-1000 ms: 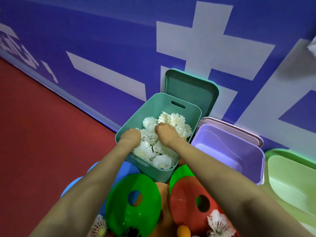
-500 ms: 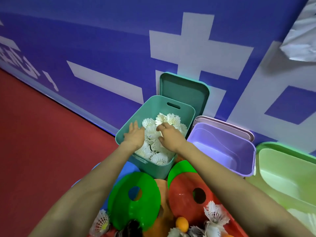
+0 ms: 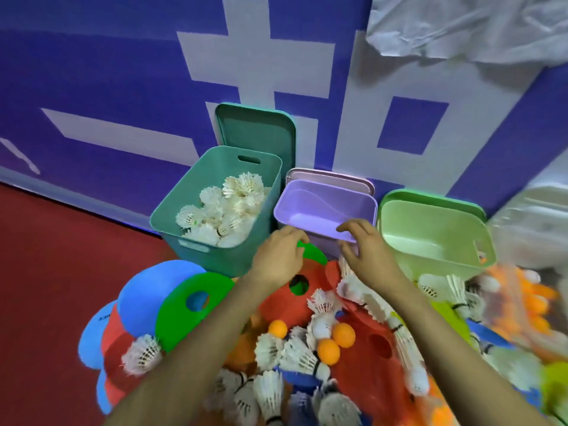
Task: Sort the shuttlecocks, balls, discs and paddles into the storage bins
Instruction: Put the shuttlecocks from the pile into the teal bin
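Both hands hung at centre frame over the pile, just in front of the purple bin [image 3: 332,198].

The left hand [image 3: 278,259] was seen from the back, fingers curled down onto the edge of a green disc [image 3: 315,253] that overlapped a red disc [image 3: 276,302]; whether they gripped it could not be told. The right hand [image 3: 365,253] was released, fingers spread and loosely bent over the purple bin's near rim, holding nothing. A shuttlecock [image 3: 322,315] lay below and between the wrists, apart from all the fingers, its long axis running up and down the frame, skirt toward the top, cork toward three orange balls [image 3: 343,335]. At centre left the teal bin [image 3: 172,216] held a heap of shuttlecocks [image 3: 227,207]; the green bin [image 3: 430,222] stood at right.
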The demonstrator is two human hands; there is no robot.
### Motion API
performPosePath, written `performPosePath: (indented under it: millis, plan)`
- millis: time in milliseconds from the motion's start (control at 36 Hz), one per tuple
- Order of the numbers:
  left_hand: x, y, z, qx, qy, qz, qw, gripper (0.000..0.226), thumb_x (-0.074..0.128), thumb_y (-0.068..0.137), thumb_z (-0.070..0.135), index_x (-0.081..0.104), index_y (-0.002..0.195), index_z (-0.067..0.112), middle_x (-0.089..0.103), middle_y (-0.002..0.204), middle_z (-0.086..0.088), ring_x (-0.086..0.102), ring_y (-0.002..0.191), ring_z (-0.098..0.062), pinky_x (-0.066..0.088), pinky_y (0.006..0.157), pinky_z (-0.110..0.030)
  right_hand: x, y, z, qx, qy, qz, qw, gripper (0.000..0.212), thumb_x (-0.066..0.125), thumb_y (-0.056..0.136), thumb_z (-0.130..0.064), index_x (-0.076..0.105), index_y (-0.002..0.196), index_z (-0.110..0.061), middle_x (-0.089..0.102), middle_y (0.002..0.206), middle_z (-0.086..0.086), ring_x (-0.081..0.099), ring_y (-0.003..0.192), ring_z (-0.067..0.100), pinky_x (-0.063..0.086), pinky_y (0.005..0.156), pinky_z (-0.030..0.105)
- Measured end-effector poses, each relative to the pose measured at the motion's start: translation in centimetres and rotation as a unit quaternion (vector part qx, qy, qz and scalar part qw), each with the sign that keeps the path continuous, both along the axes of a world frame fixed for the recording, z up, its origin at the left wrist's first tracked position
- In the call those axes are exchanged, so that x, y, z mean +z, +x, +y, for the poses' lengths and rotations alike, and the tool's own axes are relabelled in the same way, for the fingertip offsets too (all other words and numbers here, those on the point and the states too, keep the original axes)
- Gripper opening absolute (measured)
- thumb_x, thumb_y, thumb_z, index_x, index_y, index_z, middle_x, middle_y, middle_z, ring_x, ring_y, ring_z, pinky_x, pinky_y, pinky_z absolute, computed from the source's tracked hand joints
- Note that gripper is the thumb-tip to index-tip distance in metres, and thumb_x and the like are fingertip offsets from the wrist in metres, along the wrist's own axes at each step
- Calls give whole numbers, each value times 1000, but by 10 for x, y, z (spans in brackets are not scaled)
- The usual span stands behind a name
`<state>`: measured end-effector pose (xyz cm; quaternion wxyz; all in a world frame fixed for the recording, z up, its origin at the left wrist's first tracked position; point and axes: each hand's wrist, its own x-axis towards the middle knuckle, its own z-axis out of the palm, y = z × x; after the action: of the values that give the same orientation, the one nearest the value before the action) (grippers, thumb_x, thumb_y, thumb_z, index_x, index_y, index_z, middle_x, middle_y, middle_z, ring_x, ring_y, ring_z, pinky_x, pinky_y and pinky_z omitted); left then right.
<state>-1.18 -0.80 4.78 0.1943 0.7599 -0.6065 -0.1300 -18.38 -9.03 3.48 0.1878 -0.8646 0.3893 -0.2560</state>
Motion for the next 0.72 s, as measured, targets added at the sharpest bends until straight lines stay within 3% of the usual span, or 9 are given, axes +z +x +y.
performPosePath:
  millis: [83,194,417,611,722]
  plan:
    - [-22,-28,5,-54,35,30,997,25,52,89,14,63,111,19,57,122,-1,52,115,-21,40,97,-32,-17,-44,6,-33,20,27,999,19,64,84,-5,64,103,-5,60,104,12,58,98,33,40,86,32]
    - [-45,-56,7,-83,81,38,992,23,54,87,15,64,106,22,59,116,0,55,109,-22,46,93,-38,-36,-84,13,-86,74,66,991,21,62,87,-11,63,107,-7,59,111,11,54,106,31,36,89,29]
    - [-60,-95,-11,-114,111,37,987,26,48,92,14,60,115,20,53,124,0,53,109,-24,46,81,-34,-57,-106,20,-118,141,127,975,30,60,90,-19,59,117,-8,54,121,11,50,115,30,35,93,30]
    - [-77,-113,-35,-90,170,-17,981,39,54,88,15,46,125,10,45,133,-13,41,123,-32,37,99,-39,-73,-96,29,-99,184,197,958,49,61,87,-33,46,131,-16,43,132,8,43,122,29,38,98,34]
    - [-84,-118,-53,-73,189,-22,979,53,56,88,19,34,135,6,33,139,-17,34,127,-35,33,106,-40,-83,-90,28,-111,183,208,954,44,57,90,-30,46,130,-14,43,131,10,45,118,32,37,98,33]
